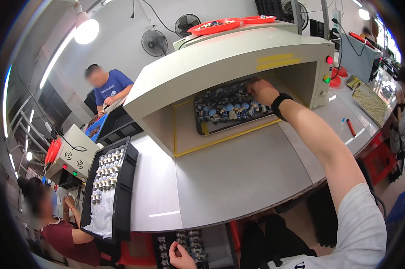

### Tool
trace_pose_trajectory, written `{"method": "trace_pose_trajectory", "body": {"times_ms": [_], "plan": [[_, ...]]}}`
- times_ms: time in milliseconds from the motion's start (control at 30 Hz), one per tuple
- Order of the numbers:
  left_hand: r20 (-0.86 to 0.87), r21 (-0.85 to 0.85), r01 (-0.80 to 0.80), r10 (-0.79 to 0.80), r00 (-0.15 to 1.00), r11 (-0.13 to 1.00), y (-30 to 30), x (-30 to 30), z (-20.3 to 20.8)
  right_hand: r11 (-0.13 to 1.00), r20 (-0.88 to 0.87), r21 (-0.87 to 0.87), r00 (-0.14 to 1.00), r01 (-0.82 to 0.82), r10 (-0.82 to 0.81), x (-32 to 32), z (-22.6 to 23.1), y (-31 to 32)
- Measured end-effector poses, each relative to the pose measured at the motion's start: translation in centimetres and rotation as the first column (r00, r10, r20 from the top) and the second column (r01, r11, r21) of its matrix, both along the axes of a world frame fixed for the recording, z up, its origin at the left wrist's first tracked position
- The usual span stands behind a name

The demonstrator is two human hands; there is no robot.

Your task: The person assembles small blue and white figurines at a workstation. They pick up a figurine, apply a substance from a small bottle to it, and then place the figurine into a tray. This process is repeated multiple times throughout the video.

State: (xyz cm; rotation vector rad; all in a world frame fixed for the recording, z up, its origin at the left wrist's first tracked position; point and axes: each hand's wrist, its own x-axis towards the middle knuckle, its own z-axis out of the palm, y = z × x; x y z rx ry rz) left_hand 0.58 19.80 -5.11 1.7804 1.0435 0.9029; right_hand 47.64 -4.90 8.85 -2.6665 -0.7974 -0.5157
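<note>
My right hand (261, 91), with a black band on its wrist, reaches into a cream box-shaped cabinet (220, 56) with an open front. Its fingers are bent down and closed at the right far part of a dark tray (216, 130); what they hold is hidden. Small blue and white figurines (231, 110) stand in rows in that tray, with darker ones behind. My left hand (181, 256) is low, over another dark tray (218, 258) with rows of small figurines (196, 244). Its fingers are curled together, and I cannot make out anything in them.
A black crate (129, 175) with white-and-grey figurines on plastic film stands at the table's (238, 184) left. Red trays (216, 26) sit atop the cabinet. A red marker (351, 127) lies right. People work at the left; a tray of pale pieces (369, 104) stands far right.
</note>
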Motion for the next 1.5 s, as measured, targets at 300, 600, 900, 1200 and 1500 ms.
{"method": "trace_pose_trajectory", "body": {"times_ms": [300,600,900,1200,1500], "plan": [[0.251,0.43,0.306,-0.439,0.863,0.849,-6.1,4.4,2.8,0.937,-0.091,-0.349,0.996,-0.012,-0.021,5.3,-0.3,1.8],[0.216,0.489,0.447,-0.601,0.77,0.749,-7.3,8.0,3.3,0.83,-0.196,-0.544,0.98,-0.125,0.019,9.3,-2.2,4.4],[0.263,0.395,0.519,-0.635,0.726,0.758,-7.5,7.7,4.6,0.977,0.428,-0.188,0.886,-0.105,0.178,7.2,-2.2,2.0],[0.542,-0.143,0.775,-0.606,0.582,0.615,-10.6,7.5,6.3,0.694,-0.254,0.591,0.722,-0.411,0.644,-20.6,2.1,0.1],[0.694,-0.285,0.922,-0.608,0.387,0.262,-13.8,3.7,6.3,0.69,-0.414,0.659,0.621,-0.3,0.665,-35.4,-1.4,-5.5]]}}
